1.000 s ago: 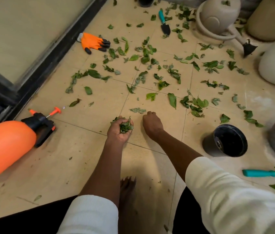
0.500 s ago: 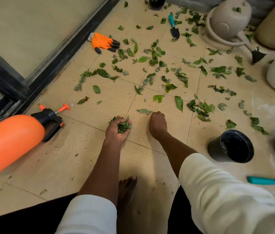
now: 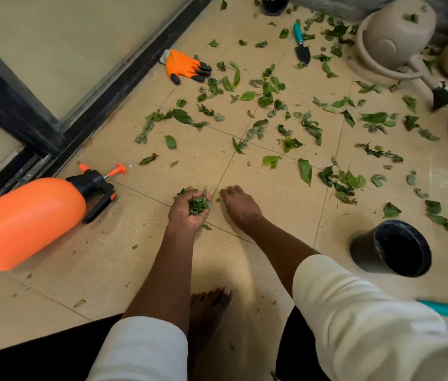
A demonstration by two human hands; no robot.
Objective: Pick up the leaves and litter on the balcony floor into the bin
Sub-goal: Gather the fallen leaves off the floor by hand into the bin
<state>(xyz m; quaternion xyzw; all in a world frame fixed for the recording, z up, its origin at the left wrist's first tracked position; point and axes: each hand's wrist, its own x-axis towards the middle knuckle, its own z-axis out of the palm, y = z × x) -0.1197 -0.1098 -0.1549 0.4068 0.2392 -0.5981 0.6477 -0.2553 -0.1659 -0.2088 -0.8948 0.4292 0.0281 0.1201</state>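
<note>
Across the beige tiled balcony floor (image 3: 162, 270), many green leaves (image 3: 267, 89) scattered, from the middle tiles up to the far wall; only the near strip mostly bare, with small crumbs left. Judged from this: task at early stage, most of the picking not yet done.

At left edge, big orange plastic spray bottle (image 3: 25, 215) with black pump head, lying on its side. At top right, beige plastic watering can (image 3: 393, 39), tipped over, one leaf on its body. At right, round black plastic pot (image 3: 401, 248), probably the bin, tilted toward the camera; inside dark, no leaves to see there, though not possible to tell for sure.

Near the door frame, orange work glove with black tips (image 3: 184, 66), flat on the floor. Further back, small trowel with teal handle (image 3: 301, 45).

Left hand (image 3: 190, 210) palm up, fingers (image 3: 187, 192) curled around a bunch of crushed green leaves (image 3: 198, 204), just above the floor. Right hand (image 3: 240, 207) just beside it, palm down, fingers (image 3: 231, 189) bent with tips on the tile; nothing visible under them, and grasp of any small scrap impossible to tell.
</note>
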